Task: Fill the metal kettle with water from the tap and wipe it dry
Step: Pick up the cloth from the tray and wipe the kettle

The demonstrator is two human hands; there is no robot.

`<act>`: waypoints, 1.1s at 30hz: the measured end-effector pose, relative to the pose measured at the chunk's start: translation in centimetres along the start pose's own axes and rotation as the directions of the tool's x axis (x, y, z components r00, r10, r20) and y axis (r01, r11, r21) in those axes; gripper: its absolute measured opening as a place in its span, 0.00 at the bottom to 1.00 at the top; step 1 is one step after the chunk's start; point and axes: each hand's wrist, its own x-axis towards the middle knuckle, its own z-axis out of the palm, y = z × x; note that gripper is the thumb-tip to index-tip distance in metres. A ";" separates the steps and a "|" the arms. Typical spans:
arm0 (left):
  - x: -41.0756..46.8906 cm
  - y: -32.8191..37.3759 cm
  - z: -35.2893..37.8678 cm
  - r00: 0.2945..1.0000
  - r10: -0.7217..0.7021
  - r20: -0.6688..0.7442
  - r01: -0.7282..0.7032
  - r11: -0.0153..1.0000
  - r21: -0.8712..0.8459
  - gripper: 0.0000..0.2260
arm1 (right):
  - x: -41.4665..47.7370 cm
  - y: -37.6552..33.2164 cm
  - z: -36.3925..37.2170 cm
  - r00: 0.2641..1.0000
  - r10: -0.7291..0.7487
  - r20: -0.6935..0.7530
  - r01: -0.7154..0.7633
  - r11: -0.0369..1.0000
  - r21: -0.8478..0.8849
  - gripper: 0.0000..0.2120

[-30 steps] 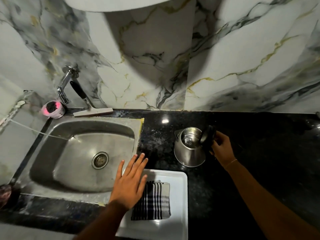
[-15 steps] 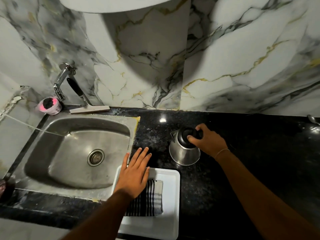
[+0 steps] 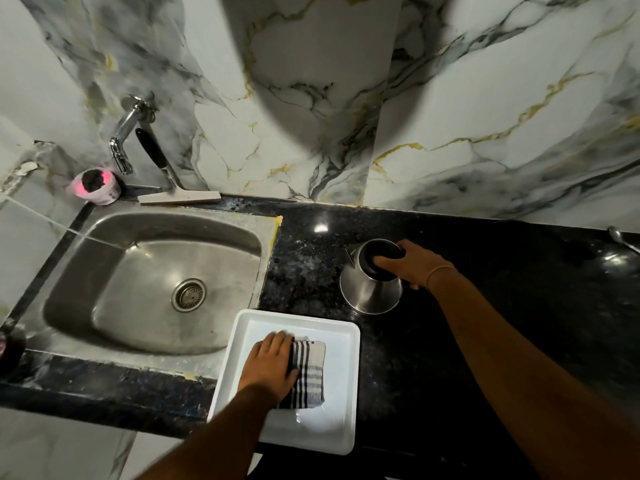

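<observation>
We see the kettle (image 3: 371,287) upright on the black counter (image 3: 502,306), right of centre in the frame, its spout pointing to the upper left. Our right hand (image 3: 414,266) lies over its dark lid (image 3: 382,258), fingers curled down on the lid; the lid sits closed on the body. At lower centre a white tray (image 3: 341,420) rests on the counter's front edge, just right of the sink (image 3: 156,282). A striped cloth (image 3: 310,372) lies in the tray. Our left hand (image 3: 272,367) rests flat on the cloth's left part, fingers together and bent slightly at the tips; we cannot tell whether they pinch the fabric. The tap (image 3: 126,133) stands at the upper left, above the sink's back rim, well apart from the kettle. A squeegee (image 3: 173,188) leans on the wall beside it.
</observation>
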 end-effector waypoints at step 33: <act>17.4 11.8 -17.0 0.996 0.005 0.090 0.090 -0.061 -0.994 0.19 | -0.6 0.1 4.6 0.911 -0.205 -0.359 0.102 0.953 -0.285 0.30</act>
